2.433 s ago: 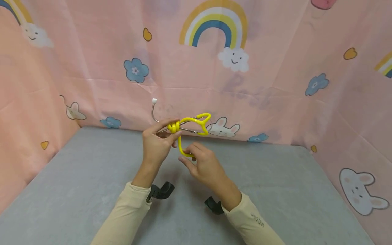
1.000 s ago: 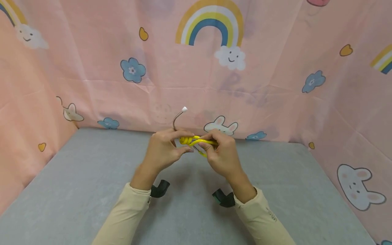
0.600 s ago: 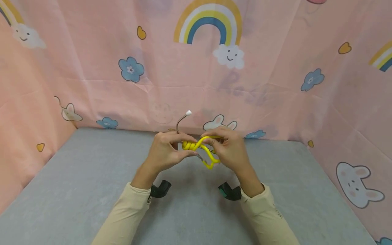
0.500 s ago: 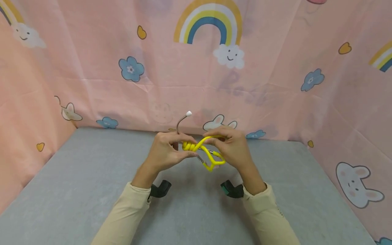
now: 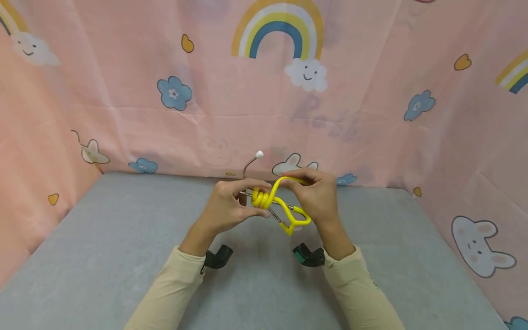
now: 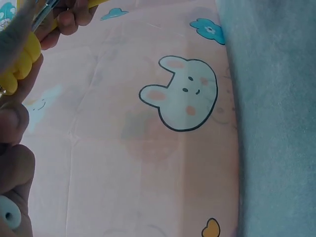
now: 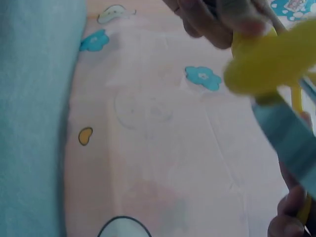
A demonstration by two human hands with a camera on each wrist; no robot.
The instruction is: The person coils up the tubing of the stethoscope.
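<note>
A stethoscope with yellow tubing (image 5: 261,198) is held up above the table. Its tubing is wound in several coils around the two metal ear tubes. My left hand (image 5: 224,208) grips the coiled part between thumb and fingers. Behind it, one ear tube curves up to a white ear tip (image 5: 259,154); the other white ear tip (image 6: 9,213) shows beside the left hand's fingers in the left wrist view. The yellow fork (image 5: 292,223) points right and toward me. My right hand (image 5: 319,198) pinches the loose tubing, which rises from the coils; its far end is hidden.
A grey table (image 5: 255,293) spreads beneath both hands. Pink printed cloth (image 5: 231,101) hangs behind it and along both sides. Black wrist mounts (image 5: 218,256) jut inward from both sleeve cuffs.
My right hand has risen from below the coils and carried the loose tubing up to the right. The stethoscope has shifted right, its fork swinging down toward me. The left hand keeps its grip.
</note>
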